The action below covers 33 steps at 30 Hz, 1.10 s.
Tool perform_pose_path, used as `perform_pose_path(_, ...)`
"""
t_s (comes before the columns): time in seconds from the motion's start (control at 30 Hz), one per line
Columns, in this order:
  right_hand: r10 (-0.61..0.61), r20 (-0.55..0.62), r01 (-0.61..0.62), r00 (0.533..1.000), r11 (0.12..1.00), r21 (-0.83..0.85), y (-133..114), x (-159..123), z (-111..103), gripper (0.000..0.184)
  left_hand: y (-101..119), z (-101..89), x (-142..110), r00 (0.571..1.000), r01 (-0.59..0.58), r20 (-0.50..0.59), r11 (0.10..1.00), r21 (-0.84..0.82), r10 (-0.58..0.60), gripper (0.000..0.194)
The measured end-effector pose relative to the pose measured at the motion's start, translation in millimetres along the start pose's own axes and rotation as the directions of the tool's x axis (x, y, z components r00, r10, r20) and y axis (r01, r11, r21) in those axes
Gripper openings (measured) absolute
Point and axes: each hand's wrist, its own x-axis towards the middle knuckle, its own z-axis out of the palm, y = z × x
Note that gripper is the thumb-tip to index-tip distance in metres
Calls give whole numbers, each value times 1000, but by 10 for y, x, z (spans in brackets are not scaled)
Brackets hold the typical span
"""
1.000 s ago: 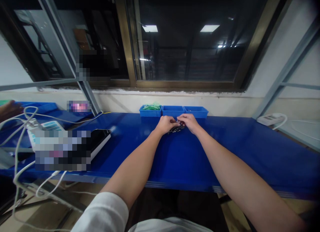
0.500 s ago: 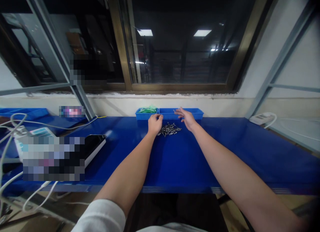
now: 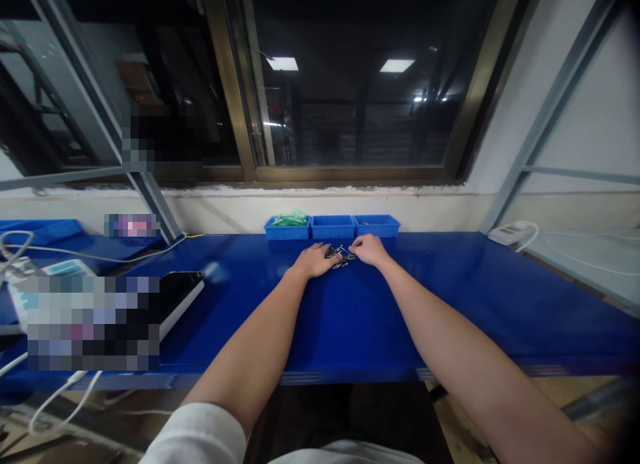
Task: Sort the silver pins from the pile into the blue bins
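A small pile of dark, shiny metal screws (image 3: 343, 255) lies on the blue table in front of the bins. My left hand (image 3: 315, 259) rests flat over the pile's left side, fingers stretched out and thumb among the screws. On the right edge of the pile, my right hand (image 3: 370, 250) has its thumb and fingertips pinched together on a screw, though the fingers partly hide it. Behind the hands stand three blue bins: the left bin (image 3: 287, 233) holds a green plastic packet (image 3: 291, 219), the middle bin (image 3: 333, 232) is beside it, and the right bin (image 3: 377, 231) has a few small metal pieces inside.
A dark-topped device with a white side (image 3: 183, 297) sits on the left of the blue table (image 3: 350, 331), with white cables around it. A white power strip (image 3: 511, 232) lies at the far right. Metal frame posts rise on both sides before the window.
My right hand has come down from over the bins to the right edge of the pile and closed. My left hand has spread onto the screws. The view has shifted slightly.
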Motion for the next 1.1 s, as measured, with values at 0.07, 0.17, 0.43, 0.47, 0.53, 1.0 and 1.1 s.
perform_pose_path(0.07,14,11,-13,1000,999,-41,-34,-22,29,15,8,1,-2,1000,-3,25,1000,21,2,75)
perform_pose_path(0.17,63,5,-62,998,996,-68,-69,-38,67,15,15,0,1,999,-18,40,999,51,16,79)
perform_pose_path(0.43,61,57,-56,997,996,-76,-111,-6,130,15,-2,23,19,999,-40,39,997,71,38,77)
perform_pose_path(0.47,48,63,-42,997,994,-97,-105,-4,135,15,-5,24,21,999,-38,40,997,69,36,76)
perform_pose_path(0.53,15,71,-5,997,990,-142,-92,-6,136,18,-8,22,24,999,-38,29,997,68,36,74)
perform_pose_path(1.0,-215,82,164,973,900,405,-217,-50,36,26,220,-127,-24,920,-321,-252,946,-48,300,24)
perform_pose_path(1.1,-152,77,90,985,848,522,-264,-93,-2,30,226,-129,-23,918,-311,-273,949,-43,288,24)
